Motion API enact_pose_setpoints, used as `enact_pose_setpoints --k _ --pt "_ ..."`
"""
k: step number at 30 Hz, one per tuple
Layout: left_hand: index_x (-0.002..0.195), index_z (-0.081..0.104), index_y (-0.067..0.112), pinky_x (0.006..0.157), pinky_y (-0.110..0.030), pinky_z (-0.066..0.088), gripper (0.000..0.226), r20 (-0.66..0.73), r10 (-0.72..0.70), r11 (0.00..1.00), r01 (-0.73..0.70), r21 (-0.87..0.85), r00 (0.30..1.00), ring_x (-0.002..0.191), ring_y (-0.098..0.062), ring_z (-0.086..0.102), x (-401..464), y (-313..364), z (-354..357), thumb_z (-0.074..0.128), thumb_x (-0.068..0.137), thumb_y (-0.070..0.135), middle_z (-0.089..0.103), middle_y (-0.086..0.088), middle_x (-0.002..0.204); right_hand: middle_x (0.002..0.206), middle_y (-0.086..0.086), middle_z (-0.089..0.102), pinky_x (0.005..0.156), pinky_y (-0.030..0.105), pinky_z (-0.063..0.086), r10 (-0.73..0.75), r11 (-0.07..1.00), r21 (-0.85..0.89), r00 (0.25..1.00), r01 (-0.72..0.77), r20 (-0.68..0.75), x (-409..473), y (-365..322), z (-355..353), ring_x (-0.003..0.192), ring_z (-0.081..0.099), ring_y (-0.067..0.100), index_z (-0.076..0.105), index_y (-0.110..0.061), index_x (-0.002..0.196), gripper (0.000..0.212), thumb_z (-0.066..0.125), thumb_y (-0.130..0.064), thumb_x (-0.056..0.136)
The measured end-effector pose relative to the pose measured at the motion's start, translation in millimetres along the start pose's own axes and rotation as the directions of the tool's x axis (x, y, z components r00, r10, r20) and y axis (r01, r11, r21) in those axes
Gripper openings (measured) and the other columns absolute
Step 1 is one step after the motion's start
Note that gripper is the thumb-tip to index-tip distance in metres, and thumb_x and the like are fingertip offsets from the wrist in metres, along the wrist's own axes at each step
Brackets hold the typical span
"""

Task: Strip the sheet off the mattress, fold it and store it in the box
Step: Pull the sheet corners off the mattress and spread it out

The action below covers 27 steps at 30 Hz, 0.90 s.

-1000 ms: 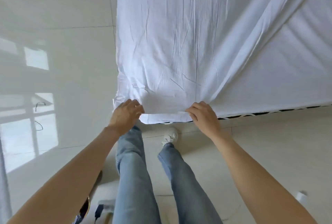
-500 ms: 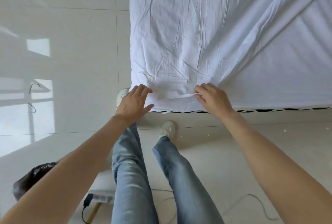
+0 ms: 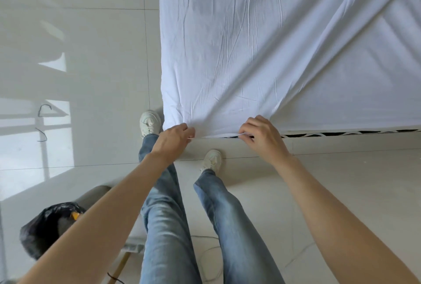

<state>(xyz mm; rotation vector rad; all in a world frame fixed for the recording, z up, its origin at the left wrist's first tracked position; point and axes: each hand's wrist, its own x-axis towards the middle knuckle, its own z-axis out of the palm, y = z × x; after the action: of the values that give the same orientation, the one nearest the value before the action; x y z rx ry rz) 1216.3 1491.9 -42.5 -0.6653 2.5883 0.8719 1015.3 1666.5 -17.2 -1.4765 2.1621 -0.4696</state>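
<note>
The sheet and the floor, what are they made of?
The white sheet looks like thin woven cloth, maybe cotton: matte, full of fine creases, bunching where fingers pinch it. The floor looks like glazed tile: glossy, mirroring the window, with thin joint lines.

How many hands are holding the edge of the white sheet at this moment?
2. The left hand pinches the sheet edge near its corner; the right hand grips the same edge further right.
</note>
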Motion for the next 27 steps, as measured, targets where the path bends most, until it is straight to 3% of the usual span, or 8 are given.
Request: enact_pose_setpoints --k 3,6,8,11,14,18,22,27 --pt "0.102 0.06 0.013 0.064 -0.027 0.038 0.016 0.079 -0.072 0.997 0.071 0.018 0.994 0.095 -0.022 0.058 8.7 5.9 4.7 0.058 0.09 0.023 0.058 -0.002 0.105 0.078 0.005 0.062 0.065 0.038 0.051 0.1 0.995 0.019 0.993 -0.101 0.064 -8.1 10.6 15.2 0.077 0.054 0.026 0.067 -0.006 0.076 0.009 0.073 0.0 0.073" --pt "0.103 0.059 0.022 0.073 -0.03 0.043 0.027 0.166 -0.122 0.988 0.103 0.115 0.979 0.097 -0.018 0.058 19.7 16.5 -9.6 0.057 0.087 0.044 0.057 0.008 0.108 0.105 0.007 0.063 0.083 0.027 0.045 0.145 0.986 0.067 0.985 -0.151 0.09 -13.5 22.6 11.8 0.103 0.055 0.026 0.069 -0.005 0.097 0.015 0.064 -0.001 0.083" --pt "0.105 0.06 0.024 0.076 -0.032 0.048 0.026 0.125 -0.116 0.985 0.098 0.139 0.985 0.093 -0.018 0.061 28.0 33.3 -29.5 0.05 0.09 0.042 0.061 0.007 0.104 0.115 0.007 0.061 0.087 0.023 0.038 0.155 0.985 0.074 0.988 -0.155 0.006 -16.3 29.0 -5.9 0.11 0.052 0.023 0.069 -0.008 0.103 0.021 0.059 -0.001 0.086" --pt "0.103 0.062 0.023 0.073 -0.03 0.05 0.017 -0.028 -0.072 0.997 0.072 -0.008 0.997 0.085 -0.016 0.063 46.3 72.5 -62.9 0.051 0.092 0.029 0.064 0.007 0.097 0.108 0.005 0.063 0.092 0.029 0.037 0.128 0.991 -0.016 0.979 -0.132 -0.159 -20.5 46.1 -46.7 0.104 0.054 0.024 0.069 -0.011 0.099 0.025 0.055 0.0 0.083" --pt "0.102 0.063 0.022 0.072 -0.03 0.049 0.016 -0.174 -0.034 0.992 0.012 -0.124 0.984 0.085 -0.014 0.061 74.0 126.6 -90.2 0.053 0.09 0.024 0.065 0.007 0.091 0.094 0.002 0.067 0.088 0.033 0.039 0.156 0.982 -0.069 0.962 -0.175 -0.223 -31.3 73.1 -98.2 0.093 0.058 0.026 0.07 -0.012 0.094 0.028 0.047 -0.004 0.081" --pt "0.106 0.062 0.018 0.077 -0.032 0.048 0.019 -0.292 -0.006 0.981 -0.051 -0.185 0.956 0.09 -0.018 0.059 123.3 190.5 -116.6 0.055 0.089 0.022 0.067 0.004 0.095 0.076 0.003 0.069 0.085 0.043 0.045 0.249 0.948 -0.143 0.942 -0.285 -0.227 -33.0 115.7 -161.1 0.084 0.062 0.03 0.071 -0.014 0.089 0.023 0.063 0.001 0.074" --pt "0.114 0.057 0.014 0.084 -0.035 0.046 0.027 -0.243 0.005 0.989 -0.041 -0.141 0.97 0.098 -0.023 0.058 184.7 231.2 -129.9 0.054 0.09 0.026 0.067 0.0 0.105 0.084 0.008 0.07 0.089 0.048 0.045 0.26 0.932 -0.189 0.935 -0.308 -0.24 -1.9 158.8 -212.4 0.091 0.061 0.035 0.071 -0.011 0.091 0.022 0.067 0.001 0.073" --pt "0.121 0.052 0.016 0.085 -0.035 0.048 0.032 -0.118 -0.102 0.981 0.08 -0.179 0.988 0.1 -0.018 0.06 264.5 265.1 -113.5 0.052 0.091 0.029 0.063 0.002 0.113 0.09 0.007 0.069 0.083 0.039 0.044 0.122 0.956 -0.218 0.942 -0.196 -0.312 46.2 214.0 -255.9 0.09 0.061 0.032 0.069 -0.009 0.093 0.026 0.064 0.004 0.071"
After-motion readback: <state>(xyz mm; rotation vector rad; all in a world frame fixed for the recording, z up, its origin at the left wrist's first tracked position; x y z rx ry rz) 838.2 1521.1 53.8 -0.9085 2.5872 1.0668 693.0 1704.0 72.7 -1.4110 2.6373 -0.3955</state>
